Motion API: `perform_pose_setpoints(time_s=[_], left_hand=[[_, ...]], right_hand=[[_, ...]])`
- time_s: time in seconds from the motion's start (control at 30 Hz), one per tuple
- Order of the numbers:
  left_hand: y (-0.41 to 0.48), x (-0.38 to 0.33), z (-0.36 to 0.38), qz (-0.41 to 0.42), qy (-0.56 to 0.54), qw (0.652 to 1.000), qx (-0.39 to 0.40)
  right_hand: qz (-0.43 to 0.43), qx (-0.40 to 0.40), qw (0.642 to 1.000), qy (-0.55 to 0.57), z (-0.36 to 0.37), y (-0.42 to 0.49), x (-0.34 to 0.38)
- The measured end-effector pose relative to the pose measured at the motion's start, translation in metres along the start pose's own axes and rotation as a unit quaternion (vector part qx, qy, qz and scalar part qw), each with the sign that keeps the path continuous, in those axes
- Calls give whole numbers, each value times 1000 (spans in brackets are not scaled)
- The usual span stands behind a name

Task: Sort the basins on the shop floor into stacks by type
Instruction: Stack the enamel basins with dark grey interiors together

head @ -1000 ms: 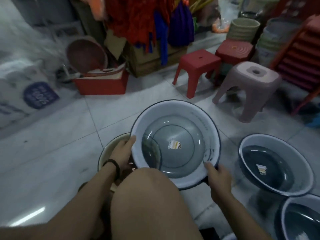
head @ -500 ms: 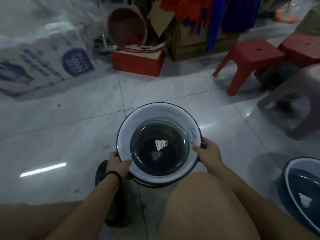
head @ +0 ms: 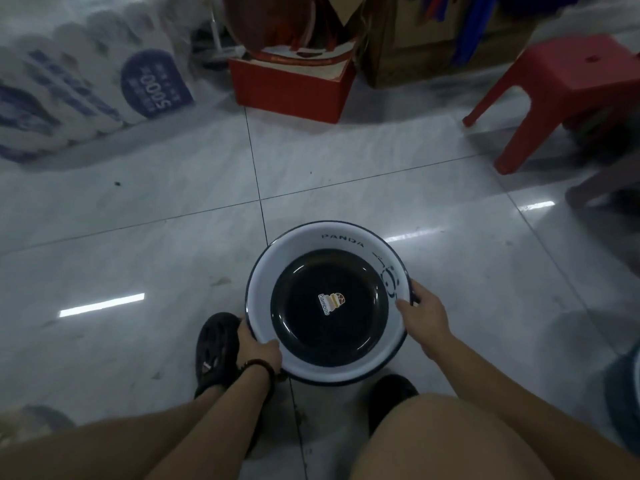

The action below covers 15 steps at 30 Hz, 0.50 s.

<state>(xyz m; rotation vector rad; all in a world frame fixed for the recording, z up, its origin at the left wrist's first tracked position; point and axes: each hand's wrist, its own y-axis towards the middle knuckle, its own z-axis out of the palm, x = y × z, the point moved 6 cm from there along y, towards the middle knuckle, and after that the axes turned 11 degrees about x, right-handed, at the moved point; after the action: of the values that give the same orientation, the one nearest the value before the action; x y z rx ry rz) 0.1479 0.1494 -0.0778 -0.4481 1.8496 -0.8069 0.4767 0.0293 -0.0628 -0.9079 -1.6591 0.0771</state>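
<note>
The basin, white inside its wall with a dark bottom and a dark blue rim, sits level between the 2 hands, low over the tiled floor; whether it touches the floor cannot be told. "PANDA" is printed on the wall on the far side from the hands, and a small sticker lies at the middle of the bottom. The left hand grips the near-left rim, thumb over the edge. The right hand grips the right rim, thumb inside and fingers curled round the outside. A beaded bracelet circles the left wrist. A black shoe is just beside the left hand. Well beyond the hands stand a red box and, toward the right hand's side, a red stool.
</note>
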Motion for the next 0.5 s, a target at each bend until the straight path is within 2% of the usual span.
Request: perform_pose_setpoints(time_s=[0.17, 0.5], left_hand=[[16, 25, 7, -40, -14, 999, 9], [19, 28, 11, -42, 26, 999, 9]], right_hand=[[7, 13, 1000, -24, 3, 18, -10], [20, 34, 999, -29, 12, 25, -34]])
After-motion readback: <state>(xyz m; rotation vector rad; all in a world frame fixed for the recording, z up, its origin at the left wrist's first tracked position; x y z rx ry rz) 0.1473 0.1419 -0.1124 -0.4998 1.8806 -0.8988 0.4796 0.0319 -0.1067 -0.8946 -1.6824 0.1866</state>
